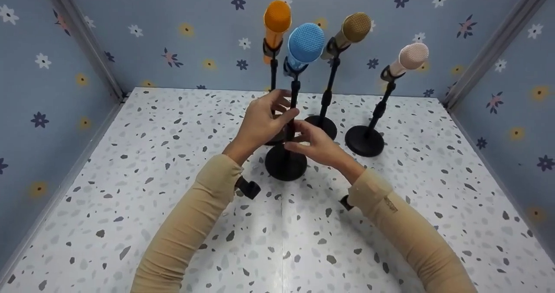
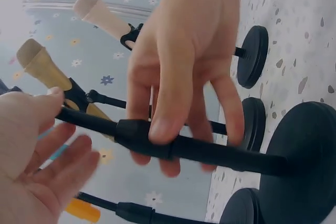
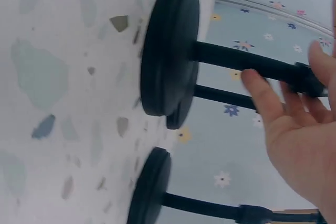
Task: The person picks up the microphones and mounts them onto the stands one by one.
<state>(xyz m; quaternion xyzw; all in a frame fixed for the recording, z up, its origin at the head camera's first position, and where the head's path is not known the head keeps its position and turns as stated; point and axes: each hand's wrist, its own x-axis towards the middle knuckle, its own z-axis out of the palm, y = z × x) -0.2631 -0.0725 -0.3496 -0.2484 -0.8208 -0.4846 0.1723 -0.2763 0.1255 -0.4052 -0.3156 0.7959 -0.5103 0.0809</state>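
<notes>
A blue microphone (image 1: 306,43) sits in the clip of a black microphone stand (image 1: 286,165), which stands upright on its round base. My right hand (image 1: 318,145) grips the lower pole of this stand. In the left wrist view, the right thumb lies on the pole's collar (image 2: 142,136), with fingertips showing behind it. My left hand (image 1: 262,117) is at the pole just above the right one. Its thumb is by the upper pole, while the other fingers extend loosely behind; whether they touch is unclear.
Behind stand an orange microphone (image 1: 277,17) and a gold microphone (image 1: 356,27) on similar stands. A pale pink microphone (image 1: 413,56) is on a stand to the right. The speckled tabletop (image 1: 143,154) is bordered by flowered blue panels (image 1: 173,37) at the back and sides.
</notes>
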